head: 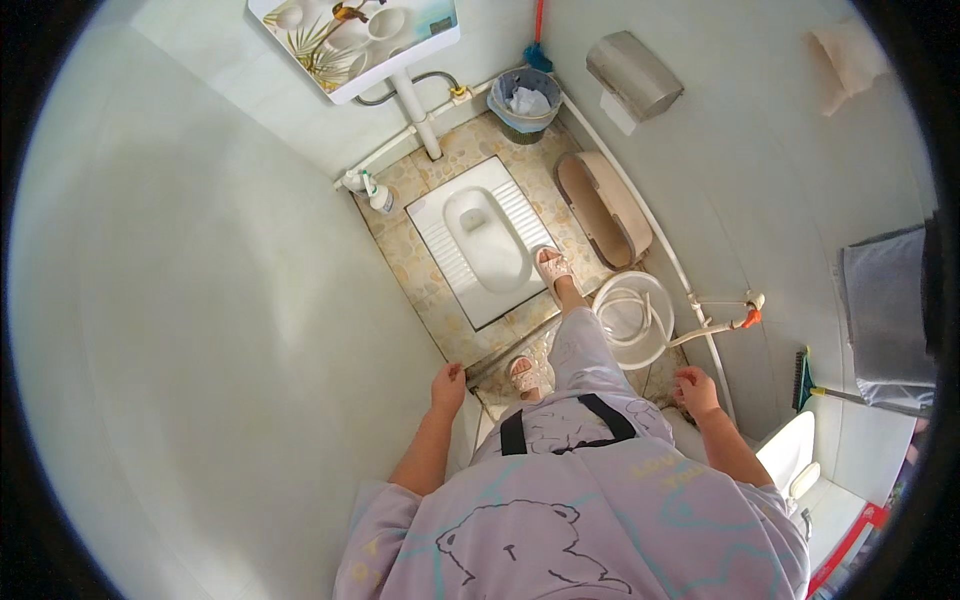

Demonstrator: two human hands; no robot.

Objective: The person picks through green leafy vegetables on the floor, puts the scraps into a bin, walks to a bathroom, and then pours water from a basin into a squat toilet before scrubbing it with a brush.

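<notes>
My left hand (448, 388) hangs beside the pale left wall, near the end of the raised door sill (504, 352), its fingers loosely curled; whether it touches the wall, I cannot tell. My right hand (694, 391) is held out at my right side with bent fingers and nothing visible in it. Closest to it is a round white plastic basin (634, 360) holding a coiled pale hose (646, 319). One sandaled foot (553, 264) rests at the right edge of the white squat toilet (484, 238); the other foot (523, 375) is behind the sill.
A long beige plastic tub (634, 206) and a lined waste bin (525, 124) stand along the right side. Spray bottles (380, 196) occupy the left corner. Wall pipes (660, 232), a metal paper dispenser (634, 75) and a green brush (803, 381) are at the right.
</notes>
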